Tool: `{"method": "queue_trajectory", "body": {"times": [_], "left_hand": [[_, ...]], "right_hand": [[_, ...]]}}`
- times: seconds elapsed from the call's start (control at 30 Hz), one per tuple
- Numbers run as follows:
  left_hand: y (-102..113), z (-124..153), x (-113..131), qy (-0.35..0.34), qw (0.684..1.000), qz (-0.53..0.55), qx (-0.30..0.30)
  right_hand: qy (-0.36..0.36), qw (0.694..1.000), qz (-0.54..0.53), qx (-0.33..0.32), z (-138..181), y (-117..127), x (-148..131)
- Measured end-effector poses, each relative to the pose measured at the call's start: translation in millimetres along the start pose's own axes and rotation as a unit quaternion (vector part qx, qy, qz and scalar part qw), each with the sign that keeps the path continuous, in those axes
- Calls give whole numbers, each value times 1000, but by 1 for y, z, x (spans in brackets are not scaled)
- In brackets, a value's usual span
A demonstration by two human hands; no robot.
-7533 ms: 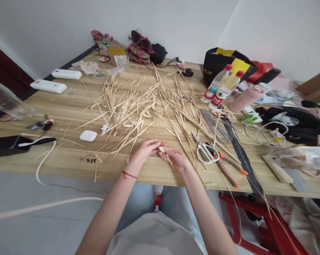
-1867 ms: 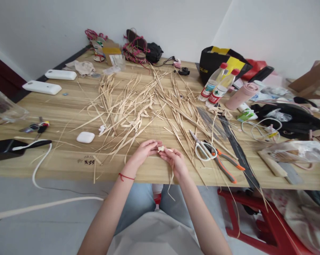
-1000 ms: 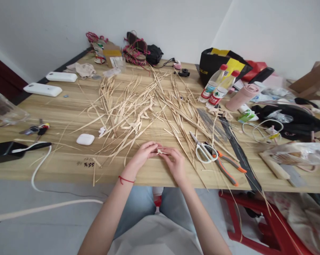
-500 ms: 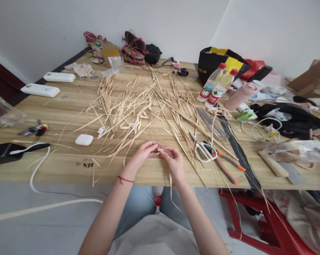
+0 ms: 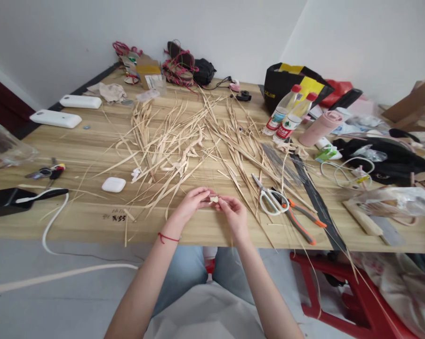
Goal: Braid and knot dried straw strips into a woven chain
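Note:
My left hand (image 5: 191,203) and my right hand (image 5: 234,213) meet just above the near edge of the wooden table (image 5: 88,214). Both pinch a small folded piece of pale straw (image 5: 214,199) between their fingertips. A red string circles my left wrist. A wide scatter of dry straw strips (image 5: 184,141) covers the table right behind my hands.
White-handled scissors (image 5: 270,199) and orange-handled pliers (image 5: 302,222) lie right of my hands. A white earbud case (image 5: 113,184) sits to the left, with a white cable and a black phone (image 5: 2,202). Two bottles (image 5: 286,117), a black bag (image 5: 293,89), a red stool (image 5: 342,292).
The long straw tail that hung down past the table edge half a second ago no longer shows. My hands stay together in the same spot, fingers working the small piece.

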State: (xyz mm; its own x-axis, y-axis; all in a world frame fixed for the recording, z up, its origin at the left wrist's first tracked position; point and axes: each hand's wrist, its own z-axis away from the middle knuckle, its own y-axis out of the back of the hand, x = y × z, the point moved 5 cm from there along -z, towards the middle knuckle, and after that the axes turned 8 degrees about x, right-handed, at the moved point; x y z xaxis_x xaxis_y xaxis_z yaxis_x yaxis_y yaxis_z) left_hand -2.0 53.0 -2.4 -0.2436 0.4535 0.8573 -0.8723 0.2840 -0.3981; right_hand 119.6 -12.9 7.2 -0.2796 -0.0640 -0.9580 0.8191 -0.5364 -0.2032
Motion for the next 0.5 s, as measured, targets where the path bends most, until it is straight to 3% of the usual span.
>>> {"method": "queue_trajectory", "body": {"times": [0.27, 0.4, 0.5], "left_hand": [[-3, 2, 2, -2, 1000, 9, -13], [-1, 2, 2, -9, 1000, 0, -4], [-3, 3, 3, -17, 999, -34, -28]], "right_hand": [[83, 994, 63, -13, 0, 2, -4], [84, 993, 77, -26, -1, 2, -3], [69, 995, 66, -33, -4, 4, -1]]}}
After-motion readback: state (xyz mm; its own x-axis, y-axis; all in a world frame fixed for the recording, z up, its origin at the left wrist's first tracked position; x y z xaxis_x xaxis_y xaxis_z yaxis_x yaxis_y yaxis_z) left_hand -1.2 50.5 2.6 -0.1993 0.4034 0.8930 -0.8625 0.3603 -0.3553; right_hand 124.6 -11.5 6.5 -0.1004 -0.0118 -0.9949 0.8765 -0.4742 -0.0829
